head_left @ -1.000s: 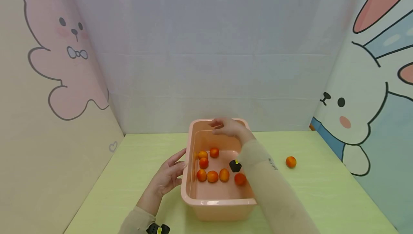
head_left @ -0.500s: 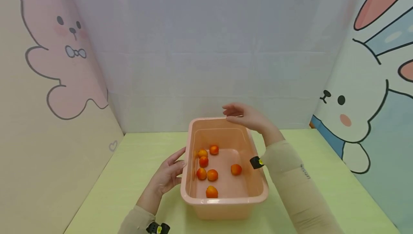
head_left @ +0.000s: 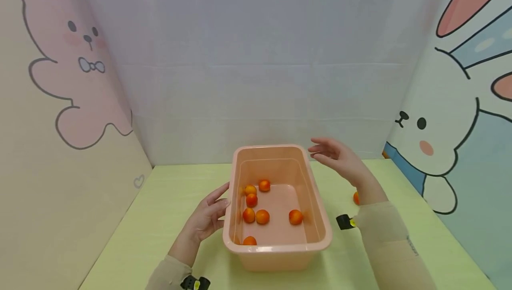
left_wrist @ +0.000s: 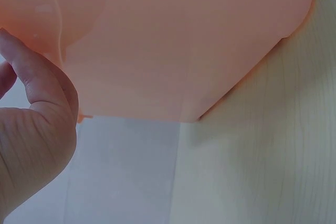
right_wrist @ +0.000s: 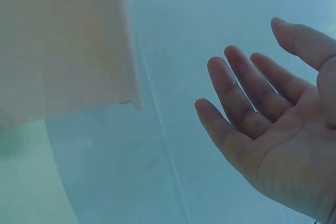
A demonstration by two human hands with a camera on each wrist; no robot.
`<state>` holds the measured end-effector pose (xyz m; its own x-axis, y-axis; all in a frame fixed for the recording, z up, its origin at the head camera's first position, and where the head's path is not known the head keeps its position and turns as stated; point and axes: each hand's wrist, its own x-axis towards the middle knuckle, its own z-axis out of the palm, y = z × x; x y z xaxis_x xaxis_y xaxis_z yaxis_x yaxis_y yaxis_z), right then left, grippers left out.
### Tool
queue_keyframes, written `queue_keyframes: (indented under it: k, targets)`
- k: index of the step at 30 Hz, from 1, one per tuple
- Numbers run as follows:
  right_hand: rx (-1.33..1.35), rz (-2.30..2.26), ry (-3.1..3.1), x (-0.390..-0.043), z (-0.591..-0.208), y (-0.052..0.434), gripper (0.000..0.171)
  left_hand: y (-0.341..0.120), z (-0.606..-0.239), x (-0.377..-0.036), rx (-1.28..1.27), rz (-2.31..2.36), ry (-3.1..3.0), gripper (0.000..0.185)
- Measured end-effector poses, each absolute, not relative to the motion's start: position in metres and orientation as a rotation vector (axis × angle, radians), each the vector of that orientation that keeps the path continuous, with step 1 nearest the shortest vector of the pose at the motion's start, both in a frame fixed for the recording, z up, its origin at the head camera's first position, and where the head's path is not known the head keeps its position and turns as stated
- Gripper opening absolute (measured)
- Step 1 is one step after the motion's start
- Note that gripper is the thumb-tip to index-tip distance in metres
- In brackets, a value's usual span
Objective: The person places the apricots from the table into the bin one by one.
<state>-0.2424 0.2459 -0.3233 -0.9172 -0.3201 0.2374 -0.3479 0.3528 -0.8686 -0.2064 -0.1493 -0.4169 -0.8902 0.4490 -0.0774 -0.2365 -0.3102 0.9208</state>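
Observation:
A pink plastic basin (head_left: 280, 259) stands on the table and holds several small round orange-red fruits. Five of them, such as this fruit (head_left: 262, 217), sit toward the left, while a single fruit (head_left: 295, 217) lies at the right and another fruit (head_left: 250, 241) by the near wall. Against the basin's left side my left hand (head_left: 206, 216) rests with fingers extended, touching its rim and outer wall. My right hand (head_left: 338, 156) hovers beyond the basin's right rim, fingers loosely spread, holding nothing. In the right wrist view its palm shows bare.
One more orange-red fruit (head_left: 356, 198) is on the pale green table (head_left: 192, 179) right of the basin, partly hidden by my right forearm. A white cloth backdrop (head_left: 256, 81) closes the far side, with cartoon-printed panels left and right.
My right hand has moved from over the basin's far end out to the right. Inside, one fruit has rolled to the near wall and another has shifted. The left hand stays put.

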Motion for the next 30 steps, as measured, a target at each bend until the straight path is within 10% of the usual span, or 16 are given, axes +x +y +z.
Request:
queue_keyframes:
  k: [15, 30]
  targets:
    - [0.333, 1.808, -2.411, -0.212, -0.440, 0.289, 0.055, -0.149, -0.417, -0.207, 0.272, 2.244, 1.491, 0.065]
    - [0.066, 1.454, -2.405, -0.204, -0.474, 0.337, 0.055, -0.149, -0.419, -0.207, 0.294, 2.246, 1.479, 0.065]
